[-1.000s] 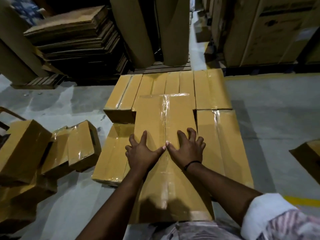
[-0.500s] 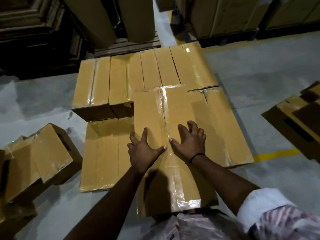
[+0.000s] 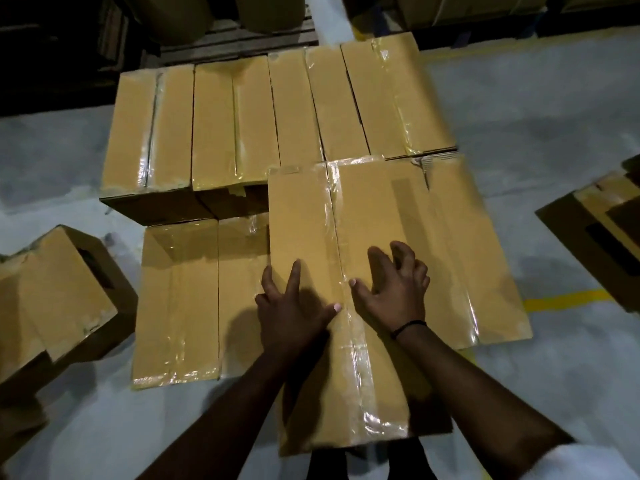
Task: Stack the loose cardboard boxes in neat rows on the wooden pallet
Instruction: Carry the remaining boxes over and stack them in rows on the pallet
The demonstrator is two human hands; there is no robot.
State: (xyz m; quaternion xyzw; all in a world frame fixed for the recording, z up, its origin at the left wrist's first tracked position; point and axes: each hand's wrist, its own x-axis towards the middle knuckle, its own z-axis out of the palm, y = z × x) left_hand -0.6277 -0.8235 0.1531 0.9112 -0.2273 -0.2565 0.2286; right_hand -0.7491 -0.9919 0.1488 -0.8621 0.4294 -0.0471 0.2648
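Two bare hands rest on top of a long tan cardboard box (image 3: 304, 220) sealed down its middle seam with a strip of clear tape (image 3: 353, 358). The left hand (image 3: 294, 306) lies flat on the panel left of the seam, fingers spread wide and thumb stretched toward the tape. The right hand (image 3: 394, 289) sits just right of the seam with its thumb tip touching the tape; its forefinger lies along the cardboard while the other fingers are bent and lifted, holding nothing. A thin black band (image 3: 407, 326) circles the right wrist, and a white sleeve (image 3: 599, 462) shows at the near right corner. The long box runs lengthwise from near to far, its far end meeting a far row of tan taped boxes (image 3: 239, 119) set side by side. To its left, lower down and partly covered by it, lies a flat tan box (image 3: 176, 299); to its right another tan box (image 3: 474, 258) lies just beside it. The pallet under the stack is hidden. A loose tilted cardboard box (image 3: 62, 292) sits on the grey concrete floor (image 3: 536, 116) at the near left, and another loose box (image 3: 599, 230) with a dark hand slot sits at the right edge. A yellow floor line (image 3: 561, 299) runs at the right. Wooden slats (image 3: 239, 43) and brown cardboard rolls (image 3: 173, 15) stand beyond the far row.
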